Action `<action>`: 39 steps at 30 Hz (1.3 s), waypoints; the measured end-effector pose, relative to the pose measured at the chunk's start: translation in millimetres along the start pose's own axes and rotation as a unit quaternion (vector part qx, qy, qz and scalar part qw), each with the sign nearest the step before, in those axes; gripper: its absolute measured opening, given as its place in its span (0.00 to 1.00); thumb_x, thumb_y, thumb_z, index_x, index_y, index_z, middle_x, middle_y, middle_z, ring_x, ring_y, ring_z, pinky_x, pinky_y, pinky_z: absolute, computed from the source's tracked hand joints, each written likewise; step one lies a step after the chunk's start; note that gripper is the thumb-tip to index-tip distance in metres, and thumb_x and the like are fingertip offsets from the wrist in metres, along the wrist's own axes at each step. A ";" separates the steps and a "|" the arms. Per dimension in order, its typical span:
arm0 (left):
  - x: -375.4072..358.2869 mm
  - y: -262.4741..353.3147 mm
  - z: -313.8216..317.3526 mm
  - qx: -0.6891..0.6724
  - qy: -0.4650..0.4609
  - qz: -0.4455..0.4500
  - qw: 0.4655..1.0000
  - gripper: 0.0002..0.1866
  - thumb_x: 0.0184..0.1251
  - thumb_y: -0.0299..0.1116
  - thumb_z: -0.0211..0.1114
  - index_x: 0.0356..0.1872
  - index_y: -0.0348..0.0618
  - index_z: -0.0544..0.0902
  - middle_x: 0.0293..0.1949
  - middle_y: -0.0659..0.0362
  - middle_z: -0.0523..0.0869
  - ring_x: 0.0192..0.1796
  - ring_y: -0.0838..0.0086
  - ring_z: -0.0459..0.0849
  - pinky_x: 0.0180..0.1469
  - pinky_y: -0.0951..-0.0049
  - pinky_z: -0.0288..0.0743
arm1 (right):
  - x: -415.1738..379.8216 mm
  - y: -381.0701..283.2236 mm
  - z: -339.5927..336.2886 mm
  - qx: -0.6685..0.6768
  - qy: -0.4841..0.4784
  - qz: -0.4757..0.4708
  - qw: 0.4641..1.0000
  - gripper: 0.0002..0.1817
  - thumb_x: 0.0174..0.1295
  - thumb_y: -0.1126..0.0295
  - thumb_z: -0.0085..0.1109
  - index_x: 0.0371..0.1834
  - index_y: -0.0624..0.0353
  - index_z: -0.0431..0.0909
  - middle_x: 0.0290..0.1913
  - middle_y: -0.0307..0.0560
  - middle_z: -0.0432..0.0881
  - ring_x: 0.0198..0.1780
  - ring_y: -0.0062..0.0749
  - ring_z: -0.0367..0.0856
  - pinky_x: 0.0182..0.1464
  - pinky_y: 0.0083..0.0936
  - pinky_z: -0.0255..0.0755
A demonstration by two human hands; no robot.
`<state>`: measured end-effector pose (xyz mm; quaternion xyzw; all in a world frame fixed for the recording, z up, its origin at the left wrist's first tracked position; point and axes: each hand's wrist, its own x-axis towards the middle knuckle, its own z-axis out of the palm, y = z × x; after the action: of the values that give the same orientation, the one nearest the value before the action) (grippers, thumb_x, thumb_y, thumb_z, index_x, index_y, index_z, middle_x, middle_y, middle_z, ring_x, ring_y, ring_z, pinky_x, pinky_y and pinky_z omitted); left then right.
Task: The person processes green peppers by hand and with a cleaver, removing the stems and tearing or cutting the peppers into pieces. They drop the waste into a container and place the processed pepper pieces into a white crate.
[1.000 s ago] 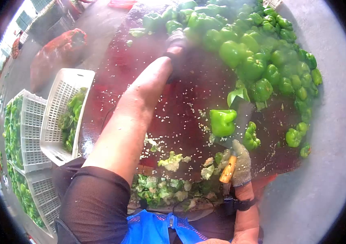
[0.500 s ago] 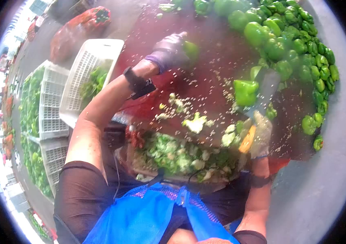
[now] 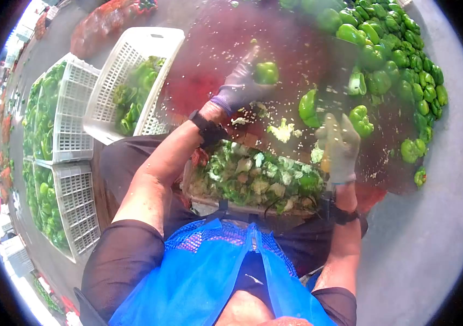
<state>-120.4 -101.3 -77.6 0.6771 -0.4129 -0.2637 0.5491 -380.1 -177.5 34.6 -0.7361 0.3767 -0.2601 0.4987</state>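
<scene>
My left hand [image 3: 241,81], in a purple-grey glove, is closed around a whole green bell pepper [image 3: 266,73] above the dark red board [image 3: 210,41]. My right hand [image 3: 341,148] wears a pale glove and grips a knife whose yellow handle [image 3: 325,163] shows beside the fingers. Its blade is blurred and hard to make out. A cut green pepper piece [image 3: 308,108] lies just left of the blade, and another pepper [image 3: 361,120] sits by my right fingertips. A pale pepper core [image 3: 281,131] rests on the board among scattered seeds.
A heap of green peppers [image 3: 400,70] covers the board's right side. Cores and scraps fill a bin [image 3: 253,182] before my lap. Pepper pieces lie in a white crate [image 3: 158,38] at left; full white crates [image 3: 76,201] stand beyond it. A red sack [image 3: 104,27] lies behind.
The view has shifted, so the crates and scrap bin sit differently in it. My left hand with the pepper is nearer the knife hand. The pepper piece by the blade has turned and shifted left.
</scene>
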 end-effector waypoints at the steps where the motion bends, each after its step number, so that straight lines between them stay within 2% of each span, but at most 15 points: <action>1: -9.0 15.9 1.3 -0.154 0.035 -0.035 0.987 0.30 0.55 0.39 0.74 0.56 0.39 0.71 0.43 0.58 0.80 0.49 0.73 0.77 0.65 0.65 0.71 | -1.1 -8.2 9.0 0.004 -0.021 0.003 1.000 0.09 0.69 0.68 0.54 0.46 0.59 0.80 0.24 0.37 0.80 0.22 0.15 0.77 0.20 0.12 0.70; 2: -18.0 32.3 2.5 -0.291 0.078 -0.059 0.952 0.26 0.57 0.38 0.73 0.53 0.39 0.73 0.41 0.60 0.79 0.47 0.74 0.77 0.64 0.64 0.71 | -1.4 -14.9 17.4 0.007 -0.043 0.006 0.999 0.10 0.68 0.71 0.57 0.49 0.61 0.79 0.25 0.34 0.78 0.23 0.13 0.74 0.21 0.10 0.66; 5: -24.3 22.1 1.8 0.083 0.052 0.054 0.994 0.27 0.60 0.41 0.70 0.55 0.38 0.72 0.43 0.58 0.80 0.48 0.76 0.78 0.60 0.68 0.72 | 0.3 -19.3 36.0 0.008 -0.065 0.001 0.998 0.13 0.66 0.68 0.58 0.50 0.64 0.79 0.26 0.36 0.80 0.25 0.14 0.76 0.23 0.13 0.69; 9: -30.8 14.4 2.7 0.203 0.089 -0.024 0.975 0.39 0.54 0.42 0.74 0.66 0.40 0.66 0.56 0.51 0.77 0.56 0.66 0.79 0.61 0.72 0.74 | 13.4 -32.8 57.7 -0.111 -0.060 -0.004 0.992 0.21 0.64 0.62 0.60 0.56 0.65 0.77 0.26 0.42 0.83 0.24 0.18 0.78 0.24 0.17 0.70; 12: -39.0 53.9 -8.1 0.270 0.065 -0.062 0.959 0.40 0.54 0.48 0.72 0.66 0.42 0.67 0.58 0.48 0.77 0.59 0.62 0.78 0.61 0.69 0.73 | 40.0 -9.8 75.7 -0.174 -0.134 0.016 0.975 0.17 0.69 0.57 0.47 0.36 0.58 0.79 0.22 0.43 0.82 0.23 0.28 0.82 0.30 0.34 0.75; 14: -42.7 94.8 -19.8 0.294 0.025 -0.134 0.946 0.41 0.52 0.52 0.71 0.66 0.44 0.68 0.59 0.48 0.76 0.60 0.61 0.78 0.62 0.67 0.72 | 43.1 -30.5 76.4 -0.122 -0.177 0.093 0.972 0.15 0.67 0.60 0.49 0.38 0.60 0.78 0.22 0.46 0.82 0.22 0.31 0.82 0.28 0.30 0.75; 20: -18.7 114.6 -26.6 0.321 -0.058 -0.177 0.929 0.39 0.48 0.55 0.70 0.62 0.49 0.73 0.58 0.51 0.78 0.59 0.61 0.79 0.58 0.65 0.74 | 71.9 -36.8 86.4 -0.021 -0.222 0.195 0.955 0.11 0.65 0.63 0.52 0.38 0.60 0.77 0.23 0.47 0.81 0.22 0.32 0.80 0.25 0.28 0.76; 22: -14.2 109.7 -28.9 0.301 -0.034 -0.193 0.933 0.37 0.46 0.56 0.70 0.57 0.46 0.76 0.53 0.48 0.82 0.53 0.57 0.83 0.56 0.64 0.75 | 89.3 -14.6 89.0 -0.086 -0.252 0.097 0.959 0.13 0.63 0.61 0.53 0.39 0.60 0.77 0.25 0.49 0.82 0.22 0.33 0.80 0.25 0.29 0.75; 24: -12.5 100.4 -26.4 0.280 0.004 -0.187 0.942 0.36 0.45 0.53 0.70 0.56 0.43 0.78 0.51 0.47 0.83 0.52 0.57 0.83 0.54 0.63 0.75 | 83.9 -19.5 83.9 -0.007 -0.247 0.182 0.952 0.15 0.62 0.59 0.55 0.40 0.60 0.78 0.25 0.51 0.83 0.20 0.34 0.80 0.24 0.30 0.75; 27: -6.5 100.9 -32.9 0.241 -0.014 -0.219 0.945 0.34 0.44 0.50 0.70 0.53 0.40 0.79 0.46 0.49 0.85 0.48 0.60 0.85 0.52 0.65 0.76 | 89.4 -5.8 92.8 0.045 -0.224 0.191 0.955 0.14 0.62 0.60 0.55 0.40 0.62 0.77 0.24 0.52 0.82 0.18 0.36 0.79 0.21 0.33 0.75; 31: -4.3 77.9 -39.1 0.029 0.001 -0.229 0.973 0.28 0.47 0.43 0.69 0.49 0.39 0.80 0.41 0.55 0.86 0.44 0.68 0.84 0.48 0.69 0.77 | 90.1 7.5 83.1 0.164 -0.220 0.252 0.928 0.10 0.62 0.61 0.57 0.37 0.56 0.75 0.22 0.45 0.79 0.16 0.29 0.76 0.18 0.25 0.73; 34: 4.6 43.1 -36.4 -0.197 -0.028 -0.260 0.945 0.19 0.55 0.40 0.67 0.47 0.42 0.81 0.40 0.60 0.85 0.41 0.75 0.83 0.44 0.73 0.77 | 77.5 -7.7 62.2 0.256 -0.209 0.346 0.878 0.08 0.63 0.62 0.58 0.34 0.51 0.72 0.21 0.40 0.77 0.15 0.24 0.71 0.16 0.21 0.69; 36: 16.6 38.2 -21.8 -0.182 -0.083 -0.241 0.949 0.20 0.58 0.41 0.67 0.50 0.43 0.80 0.38 0.61 0.85 0.35 0.77 0.82 0.38 0.76 0.78 | 75.1 -6.2 44.7 0.211 -0.197 0.294 0.911 0.07 0.63 0.63 0.57 0.34 0.52 0.72 0.22 0.40 0.77 0.15 0.24 0.71 0.16 0.21 0.70; 38: 34.7 34.5 3.5 -0.138 -0.101 -0.261 0.950 0.16 0.52 0.40 0.67 0.40 0.43 0.83 0.30 0.63 0.83 0.27 0.80 0.78 0.31 0.78 0.73 | 73.5 2.9 22.8 0.224 -0.179 0.299 0.910 0.08 0.63 0.64 0.57 0.33 0.54 0.72 0.21 0.40 0.76 0.15 0.23 0.71 0.16 0.21 0.70; 39: 46.7 30.7 13.8 -0.106 -0.170 -0.247 0.948 0.21 0.54 0.40 0.67 0.48 0.42 0.81 0.36 0.62 0.84 0.33 0.79 0.80 0.36 0.77 0.75 | 74.3 8.8 13.0 0.202 -0.154 0.307 0.917 0.08 0.64 0.64 0.56 0.33 0.55 0.72 0.20 0.40 0.76 0.14 0.23 0.72 0.15 0.21 0.70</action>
<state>-115.6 -149.9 -47.2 0.6411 -0.2899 -0.5444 0.4568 -329.7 -233.0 22.2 -0.4986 0.4425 -0.0481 0.7439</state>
